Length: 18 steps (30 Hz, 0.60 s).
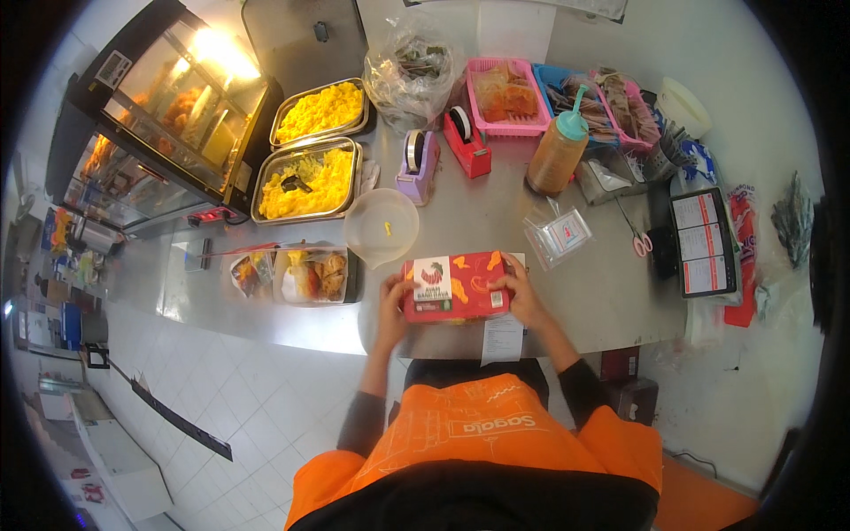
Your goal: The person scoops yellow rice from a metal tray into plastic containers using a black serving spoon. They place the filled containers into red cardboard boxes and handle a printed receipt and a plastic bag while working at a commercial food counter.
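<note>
A red printed cardboard food box (468, 285) is held between my two hands over the steel counter's front part. My left hand (396, 308) grips its left end, and my right hand (521, 292) grips the right end, fingers on the top. Under the box's right side a paper slip (503, 338) hangs past the counter edge. To the left stands an open box of fried chicken (332, 269) with yellow and white food, beside a small plastic bag of red sachets (251, 273). Behind the red box is a translucent round bowl (382, 226) with a yellow scrap in it.
Two steel trays of yellow food (309, 182) stand by a lit glass warmer (186, 113). Tape dispensers (417, 166), a sauce bottle (559, 152), a pink basket of sachets (508, 96), scissors (641, 242) and a tablet (704, 242) line the back and right.
</note>
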### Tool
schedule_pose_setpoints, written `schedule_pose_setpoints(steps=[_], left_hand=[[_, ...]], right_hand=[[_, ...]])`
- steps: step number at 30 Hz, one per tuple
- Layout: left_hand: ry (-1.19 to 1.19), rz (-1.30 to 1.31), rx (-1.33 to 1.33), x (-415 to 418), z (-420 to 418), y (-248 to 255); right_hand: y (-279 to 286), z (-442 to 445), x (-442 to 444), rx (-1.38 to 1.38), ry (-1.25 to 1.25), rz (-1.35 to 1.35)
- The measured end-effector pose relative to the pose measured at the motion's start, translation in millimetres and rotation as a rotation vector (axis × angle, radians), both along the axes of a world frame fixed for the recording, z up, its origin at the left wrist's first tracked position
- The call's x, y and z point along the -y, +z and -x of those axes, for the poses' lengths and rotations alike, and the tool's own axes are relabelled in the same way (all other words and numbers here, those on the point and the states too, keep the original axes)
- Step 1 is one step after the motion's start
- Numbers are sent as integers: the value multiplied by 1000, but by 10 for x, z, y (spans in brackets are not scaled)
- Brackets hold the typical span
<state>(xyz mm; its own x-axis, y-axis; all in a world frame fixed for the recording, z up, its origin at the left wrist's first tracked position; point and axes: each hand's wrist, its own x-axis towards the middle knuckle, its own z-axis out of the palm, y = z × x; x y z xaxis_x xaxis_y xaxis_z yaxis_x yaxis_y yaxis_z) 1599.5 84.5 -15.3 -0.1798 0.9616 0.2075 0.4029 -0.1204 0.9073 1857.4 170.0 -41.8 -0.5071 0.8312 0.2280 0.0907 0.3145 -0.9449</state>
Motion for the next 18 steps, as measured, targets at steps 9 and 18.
schedule_pose_setpoints(steps=[9,18], left_hand=[[101,104,224,-155,-68,65],[-105,-92,44,303,-82,-43]], right_hand=[[307,301,121,-40,-344,79],[172,-70,405,132,-60,-250]])
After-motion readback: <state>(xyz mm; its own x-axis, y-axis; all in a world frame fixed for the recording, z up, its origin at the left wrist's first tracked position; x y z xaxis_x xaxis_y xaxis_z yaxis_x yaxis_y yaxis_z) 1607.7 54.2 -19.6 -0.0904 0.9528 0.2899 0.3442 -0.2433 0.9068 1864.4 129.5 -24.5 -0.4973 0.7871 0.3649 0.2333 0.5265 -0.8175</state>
